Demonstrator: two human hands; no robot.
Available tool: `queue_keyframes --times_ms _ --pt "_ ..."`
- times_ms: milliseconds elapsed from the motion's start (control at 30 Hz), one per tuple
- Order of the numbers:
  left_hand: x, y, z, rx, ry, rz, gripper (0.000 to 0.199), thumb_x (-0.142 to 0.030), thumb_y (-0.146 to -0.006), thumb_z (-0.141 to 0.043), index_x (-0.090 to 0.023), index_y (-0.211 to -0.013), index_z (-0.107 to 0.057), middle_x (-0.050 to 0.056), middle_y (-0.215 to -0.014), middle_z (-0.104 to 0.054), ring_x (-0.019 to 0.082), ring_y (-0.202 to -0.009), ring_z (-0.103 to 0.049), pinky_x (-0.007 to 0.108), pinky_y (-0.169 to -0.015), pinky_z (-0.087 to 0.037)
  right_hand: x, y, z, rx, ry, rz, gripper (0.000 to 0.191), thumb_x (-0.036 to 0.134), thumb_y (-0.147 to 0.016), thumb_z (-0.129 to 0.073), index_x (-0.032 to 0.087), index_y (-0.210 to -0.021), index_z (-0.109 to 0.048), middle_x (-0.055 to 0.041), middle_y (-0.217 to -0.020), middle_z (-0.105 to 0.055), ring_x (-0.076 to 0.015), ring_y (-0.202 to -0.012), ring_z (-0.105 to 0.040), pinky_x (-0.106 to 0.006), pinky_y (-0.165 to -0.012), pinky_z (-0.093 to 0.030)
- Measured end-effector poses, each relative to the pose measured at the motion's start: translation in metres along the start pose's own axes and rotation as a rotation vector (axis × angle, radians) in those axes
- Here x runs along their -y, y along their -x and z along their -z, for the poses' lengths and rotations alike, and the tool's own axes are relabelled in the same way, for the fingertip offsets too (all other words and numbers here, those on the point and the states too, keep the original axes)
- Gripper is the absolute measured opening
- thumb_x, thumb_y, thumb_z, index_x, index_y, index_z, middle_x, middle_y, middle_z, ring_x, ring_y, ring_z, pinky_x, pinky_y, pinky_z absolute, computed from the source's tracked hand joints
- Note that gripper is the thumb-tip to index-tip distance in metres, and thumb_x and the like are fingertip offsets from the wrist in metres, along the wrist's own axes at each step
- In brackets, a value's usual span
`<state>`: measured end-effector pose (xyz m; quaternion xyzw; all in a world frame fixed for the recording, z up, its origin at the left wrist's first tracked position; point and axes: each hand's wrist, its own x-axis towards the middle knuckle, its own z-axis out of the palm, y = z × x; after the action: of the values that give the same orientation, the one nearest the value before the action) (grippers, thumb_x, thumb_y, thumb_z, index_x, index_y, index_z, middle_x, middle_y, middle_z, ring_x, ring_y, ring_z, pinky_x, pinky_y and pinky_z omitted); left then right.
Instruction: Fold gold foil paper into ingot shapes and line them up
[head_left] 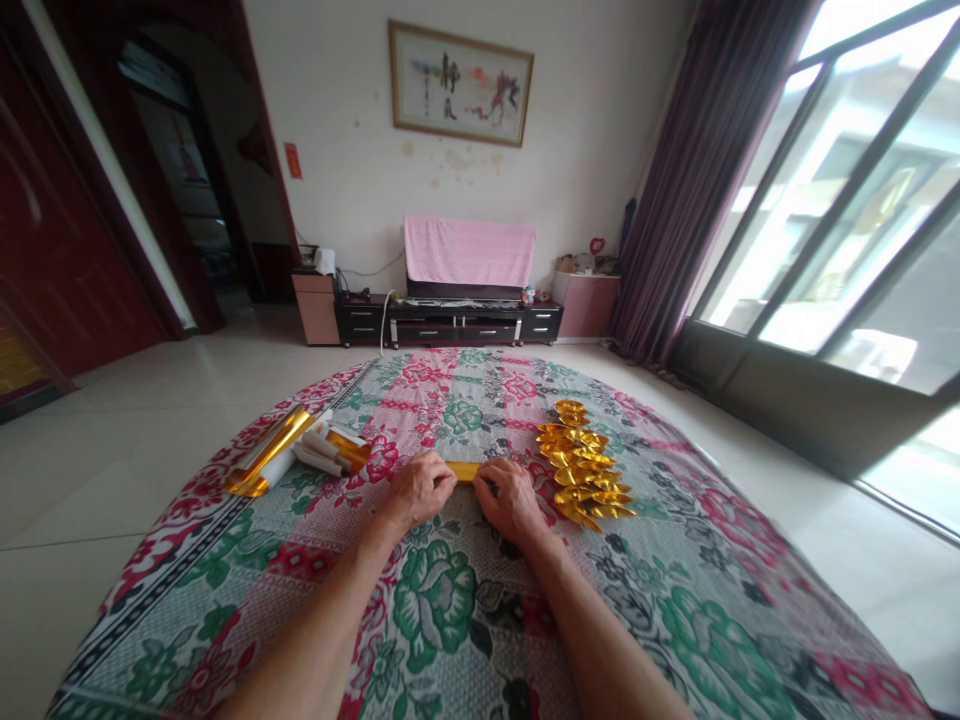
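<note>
A narrow folded strip of gold foil paper [465, 471] lies level between my hands, its middle bare. My left hand [421, 490] pinches its left end with curled fingers, and my right hand [510, 497] grips the other end the same way. The ends themselves are hidden under my fingers. To the right of my right hand stand several folded gold foil pieces [585, 465], gathered in a row with pointed tips. Left of my left hand rest loosely rolled sheets of gold foil paper [281, 445] with white undersides.
A flowered cloth [442, 610] covers the round table under my hands. Beyond it, a low dark TV cabinet [457, 325] stands at the wall, with a pink cloth [470, 250] draped above it. Purple curtains [697, 170] hang beside the window at right.
</note>
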<state>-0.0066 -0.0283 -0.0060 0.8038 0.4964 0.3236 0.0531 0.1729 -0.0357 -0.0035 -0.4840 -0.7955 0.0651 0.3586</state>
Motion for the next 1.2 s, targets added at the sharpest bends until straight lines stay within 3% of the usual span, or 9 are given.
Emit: queue_keyframes --times_ms 233,500,700,833,933,1067,1200 --pt "0.001 -0.001 -0.003 -0.033 -0.024 0.017 0.017 -0.021 -0.081 -0.050 -0.018 -0.071 -0.063 0.003 -0.074 -0.059 0.013 -0.076 -0.055 0.025 -0.072 -0.041 0.000 0.000 0.001 -0.014 0.042 0.004 0.017 0.022 -0.082 -0.051 0.020 -0.072 -0.064 -0.0021 -0.083 -0.064 -0.0134 -0.079 -0.054 -0.026 -0.078 -0.033" --pt "0.006 -0.003 -0.003 -0.106 0.128 0.030 0.020 -0.017 -0.080 -0.046 -0.018 -0.090 -0.063 0.005 -0.089 -0.064 0.015 -0.085 -0.059 0.027 -0.078 -0.046 0.028 0.002 0.002 -0.006 0.132 0.125 0.019 0.025 -0.082 -0.050 0.021 -0.070 -0.063 -0.0009 -0.063 -0.060 -0.0146 -0.073 -0.050 -0.032 -0.086 -0.026" --pt "-0.002 -0.002 0.005 -0.124 0.271 0.159 0.026 -0.022 -0.078 -0.051 -0.016 -0.102 -0.060 0.006 -0.097 -0.065 0.012 -0.073 -0.062 0.023 -0.069 -0.050 0.034 0.003 -0.002 0.018 0.086 0.122 0.014 0.028 -0.081 -0.053 0.022 -0.079 -0.065 -0.0007 -0.067 -0.061 -0.0146 -0.073 -0.051 -0.031 -0.083 -0.028" --pt "-0.002 -0.001 0.002 -0.128 0.211 0.167 0.031 -0.018 -0.073 -0.054 -0.016 -0.103 -0.060 0.006 -0.095 -0.066 0.014 -0.074 -0.062 0.025 -0.071 -0.051 0.032 0.005 -0.001 0.034 0.020 0.128 0.014 0.028 -0.080 -0.052 0.022 -0.077 -0.065 -0.0001 -0.068 -0.060 -0.0138 -0.072 -0.052 -0.029 -0.079 -0.031" --pt "0.000 -0.001 -0.003 -0.140 0.224 0.148 0.039 -0.007 -0.068 -0.050 -0.016 -0.104 -0.060 0.006 -0.099 -0.066 0.015 -0.082 -0.062 0.027 -0.077 -0.051 0.029 0.003 -0.003 -0.020 -0.062 0.071 0.017 0.024 -0.081 -0.049 0.020 -0.073 -0.062 -0.0005 -0.068 -0.059 -0.0133 -0.071 -0.053 -0.027 -0.077 -0.035" --pt "-0.003 -0.001 -0.006 -0.094 0.398 0.152 0.048 -0.006 -0.070 -0.046 -0.021 -0.115 -0.054 0.004 -0.102 -0.066 0.014 -0.085 -0.064 0.026 -0.078 -0.052 0.020 -0.002 -0.005 -0.205 -0.216 -0.054 0.018 0.023 -0.078 -0.049 0.018 -0.091 -0.060 -0.0052 -0.091 -0.061 -0.0156 -0.085 -0.056 -0.026 -0.077 -0.041" --pt "-0.014 -0.001 0.000 -0.067 0.425 0.102 0.051 -0.005 -0.071 -0.045 -0.022 -0.118 -0.052 0.003 -0.104 -0.066 0.014 -0.093 -0.063 0.027 -0.085 -0.051 0.015 -0.005 -0.006 -0.134 -0.389 -0.119 0.029 0.026 -0.077 -0.051 0.019 -0.105 -0.055 -0.0030 -0.093 -0.064 -0.0152 -0.081 -0.059 -0.025 -0.075 -0.045"
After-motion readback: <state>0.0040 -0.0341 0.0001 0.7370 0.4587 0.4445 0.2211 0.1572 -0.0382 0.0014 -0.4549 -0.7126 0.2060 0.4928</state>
